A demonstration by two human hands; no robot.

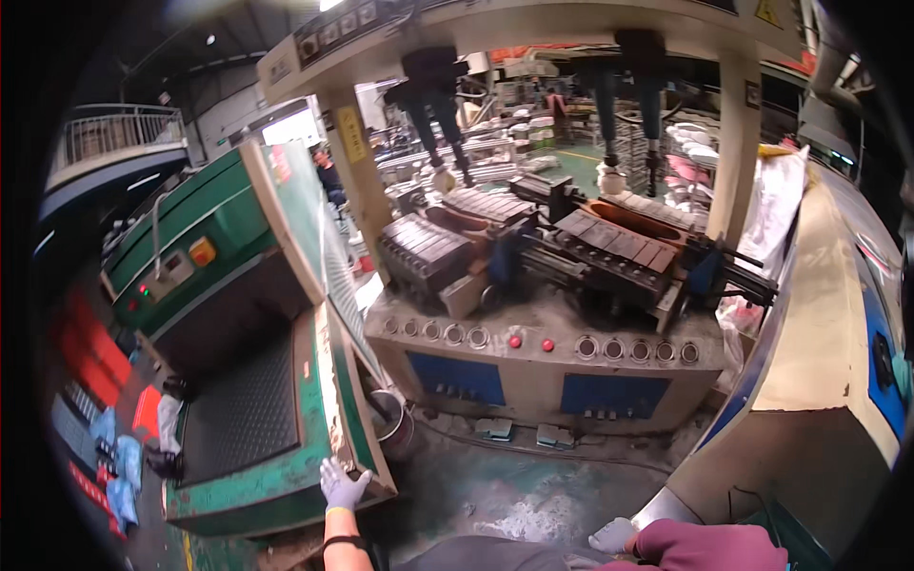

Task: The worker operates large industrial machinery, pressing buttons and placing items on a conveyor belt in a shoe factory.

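Observation:
My left hand (pixel 344 484), in a pale glove, rests with fingers spread on the worn front corner of the green conveyor-like machine (pixel 249 502). Nothing shows in its grasp. A dark ribbed bed (pixel 246 404) lies inside that machine's opening. My right hand (pixel 612 536), also gloved, is low by my body, close to the base of the beige machine on the right (pixel 790 466). Its fingers are small and blurred, and no object is visible in them. A maroon sleeve (pixel 709 544) covers my right arm.
Ahead stands a two-station press (pixel 543 357) with slatted metal blocks, round gauges and red buttons. Foot pedals (pixel 495 429) and a cable lie on the floor before it. A bucket (pixel 395 428) sits between the press and green machine. Stacked goods and a seated person (pixel 328 176) are behind.

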